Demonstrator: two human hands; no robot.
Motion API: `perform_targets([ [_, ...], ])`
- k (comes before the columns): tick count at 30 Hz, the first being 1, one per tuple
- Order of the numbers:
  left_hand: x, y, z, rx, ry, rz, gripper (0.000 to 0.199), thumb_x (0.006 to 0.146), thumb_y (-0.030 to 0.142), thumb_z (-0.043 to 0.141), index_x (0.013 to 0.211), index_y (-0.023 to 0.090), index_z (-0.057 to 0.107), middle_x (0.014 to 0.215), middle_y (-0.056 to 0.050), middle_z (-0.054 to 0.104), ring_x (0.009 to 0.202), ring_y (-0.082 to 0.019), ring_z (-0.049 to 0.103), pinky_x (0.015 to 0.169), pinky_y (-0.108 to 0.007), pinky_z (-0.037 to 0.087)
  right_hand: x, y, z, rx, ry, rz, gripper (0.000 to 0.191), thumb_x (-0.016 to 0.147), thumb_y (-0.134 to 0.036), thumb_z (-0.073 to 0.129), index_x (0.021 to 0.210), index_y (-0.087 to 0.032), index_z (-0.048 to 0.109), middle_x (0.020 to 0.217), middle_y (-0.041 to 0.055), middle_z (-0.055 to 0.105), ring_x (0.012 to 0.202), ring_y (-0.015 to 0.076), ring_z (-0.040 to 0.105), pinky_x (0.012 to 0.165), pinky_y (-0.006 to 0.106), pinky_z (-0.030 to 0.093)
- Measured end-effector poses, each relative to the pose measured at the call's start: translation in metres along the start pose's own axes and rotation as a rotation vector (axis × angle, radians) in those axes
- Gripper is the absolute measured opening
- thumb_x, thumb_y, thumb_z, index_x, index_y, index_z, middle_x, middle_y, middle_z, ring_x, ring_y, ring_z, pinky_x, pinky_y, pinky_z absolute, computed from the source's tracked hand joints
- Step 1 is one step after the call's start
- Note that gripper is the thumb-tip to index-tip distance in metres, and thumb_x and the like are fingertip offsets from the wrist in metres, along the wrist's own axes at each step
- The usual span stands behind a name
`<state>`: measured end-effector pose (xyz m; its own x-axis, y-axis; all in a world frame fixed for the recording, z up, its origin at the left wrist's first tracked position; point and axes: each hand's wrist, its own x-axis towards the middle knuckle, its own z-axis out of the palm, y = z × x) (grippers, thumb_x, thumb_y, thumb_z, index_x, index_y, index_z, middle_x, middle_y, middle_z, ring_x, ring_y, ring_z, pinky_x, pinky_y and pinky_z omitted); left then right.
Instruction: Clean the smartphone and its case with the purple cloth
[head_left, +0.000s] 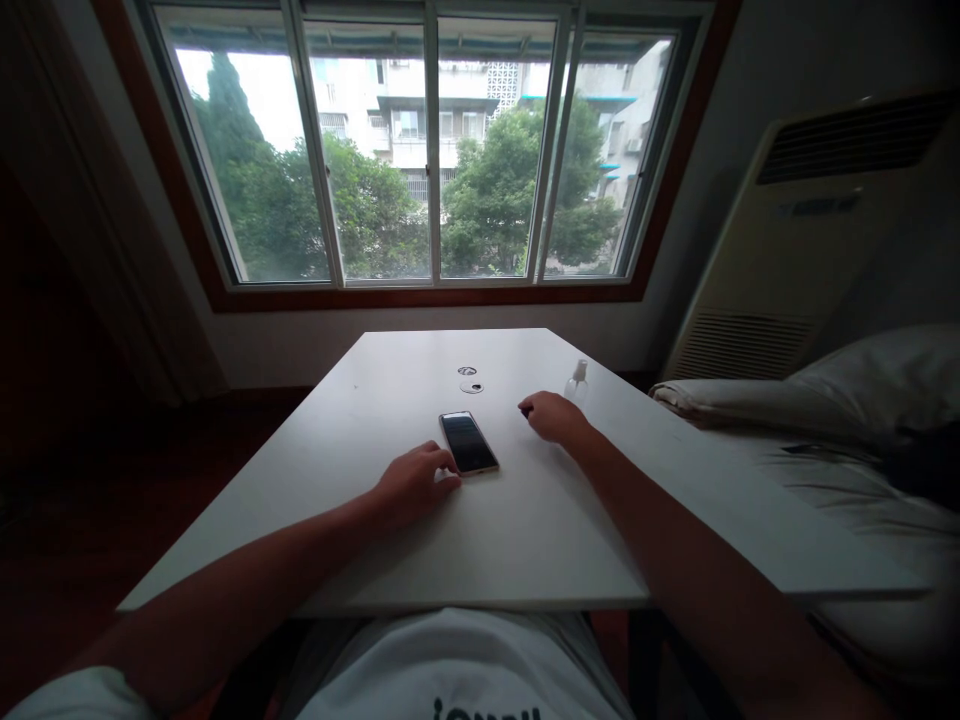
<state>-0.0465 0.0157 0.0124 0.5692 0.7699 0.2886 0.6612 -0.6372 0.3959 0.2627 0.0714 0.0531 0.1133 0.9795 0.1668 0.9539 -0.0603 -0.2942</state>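
Observation:
A smartphone (469,442) with a dark screen and light edges lies face up on the white table (525,540). My left hand (416,482) rests at the phone's lower left corner, fingers bent and apart, with nothing held in them. To the right of the phone, my right hand (555,417) is closed around a small dark item (526,411) that is mostly hidden by the fingers. Just behind my right hand stands a clear spray bottle (577,383) with a whitish cap. Two small round pieces, a patterned one (467,371) and a pale one (472,387), lie beyond the phone.
Past the table's far edge is a wall with a wide window (435,150). A floor-standing air conditioner (795,230) is at the right. Light-coloured bedding or cushions (825,410) lie close to the table's right side. A curtain (112,230) hangs at the left.

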Motion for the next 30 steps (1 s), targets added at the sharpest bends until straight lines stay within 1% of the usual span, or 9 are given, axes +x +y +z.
perform_targets([
  [4,0.004,-0.004,0.002,0.082,0.047,0.020,0.042,0.091,0.047,0.061,0.126,0.024,0.065,0.123,-0.008,0.065,0.114,-0.029,0.058,0.095,-0.041,0.045,0.005,0.020,-0.002,0.016,-0.081,0.069,0.038,0.074,-0.007,0.064,0.106,-0.021,0.080,0.109,0.0088,0.075,0.101,0.0255,0.069,0.087,0.030,0.051],
  [7,0.011,-0.009,0.006,0.076,0.016,0.048,0.054,0.094,0.051,0.057,0.142,0.028,0.057,0.141,-0.008,0.059,0.130,-0.031,0.051,0.108,-0.045,0.039,0.007,0.021,0.000,0.064,-0.092,0.100,0.037,0.074,-0.007,0.066,0.107,-0.017,0.079,0.103,0.0103,0.075,0.093,0.0230,0.069,0.081,0.027,0.050],
  [10,0.017,-0.013,0.010,0.073,-0.017,0.054,0.054,0.097,0.053,0.050,0.144,0.028,0.057,0.151,-0.008,0.051,0.139,-0.031,0.045,0.115,-0.046,0.033,0.007,0.016,-0.006,0.136,-0.056,0.114,0.029,0.078,-0.014,0.068,0.105,-0.011,0.079,0.097,0.0134,0.075,0.086,0.0234,0.068,0.076,0.029,0.049],
  [14,0.020,-0.018,0.012,0.072,-0.031,0.029,0.059,0.099,0.053,0.043,0.150,0.024,0.052,0.155,-0.009,0.046,0.143,-0.031,0.041,0.119,-0.045,0.028,0.005,0.011,-0.018,0.292,0.015,0.089,0.027,0.088,-0.027,0.064,0.108,-0.015,0.076,0.099,0.0107,0.075,0.085,0.0207,0.068,0.074,0.028,0.049],
  [19,0.020,-0.023,0.013,0.067,-0.036,0.005,0.059,0.101,0.049,0.041,0.151,0.021,0.050,0.156,-0.010,0.044,0.145,-0.031,0.038,0.120,-0.045,0.026,0.004,0.010,-0.020,0.494,0.058,0.103,0.026,0.090,-0.030,0.062,0.106,-0.011,0.072,0.098,0.0138,0.074,0.085,0.0217,0.069,0.072,0.029,0.053],
  [23,0.019,-0.018,0.010,0.004,0.012,0.004,0.054,0.099,0.047,0.046,0.145,0.019,0.057,0.151,-0.013,0.050,0.140,-0.031,0.044,0.118,-0.045,0.031,0.000,0.002,-0.014,0.690,-0.030,0.100,0.029,0.095,-0.031,0.056,0.113,-0.011,0.068,0.100,0.0145,0.074,0.077,0.0191,0.071,0.064,0.028,0.056],
  [26,0.017,-0.007,0.005,-0.114,0.102,0.005,0.051,0.099,0.050,0.049,0.138,0.019,0.061,0.143,-0.012,0.057,0.133,-0.029,0.051,0.112,-0.043,0.038,-0.011,-0.015,-0.009,0.787,-0.134,0.056,0.030,0.093,-0.035,0.063,0.112,-0.013,0.069,0.098,0.0136,0.075,0.074,0.0193,0.071,0.061,0.027,0.056],
  [28,0.015,0.001,0.003,-0.230,0.155,-0.004,0.055,0.096,0.054,0.054,0.137,0.019,0.060,0.138,-0.012,0.060,0.127,-0.028,0.054,0.109,-0.043,0.042,-0.024,-0.031,-0.007,0.829,-0.228,-0.044,0.033,0.089,-0.039,0.070,0.109,-0.013,0.071,0.096,0.0119,0.075,0.076,0.0185,0.071,0.065,0.026,0.056],
  [30,0.014,0.007,0.003,-0.398,0.141,-0.016,0.064,0.093,0.057,0.060,0.143,0.018,0.053,0.134,-0.013,0.062,0.122,-0.028,0.058,0.105,-0.043,0.045,-0.039,-0.048,-0.006,0.820,-0.306,-0.171,0.040,0.085,-0.046,0.076,0.107,-0.013,0.072,0.094,0.0108,0.074,0.080,0.0182,0.069,0.070,0.026,0.055],
])
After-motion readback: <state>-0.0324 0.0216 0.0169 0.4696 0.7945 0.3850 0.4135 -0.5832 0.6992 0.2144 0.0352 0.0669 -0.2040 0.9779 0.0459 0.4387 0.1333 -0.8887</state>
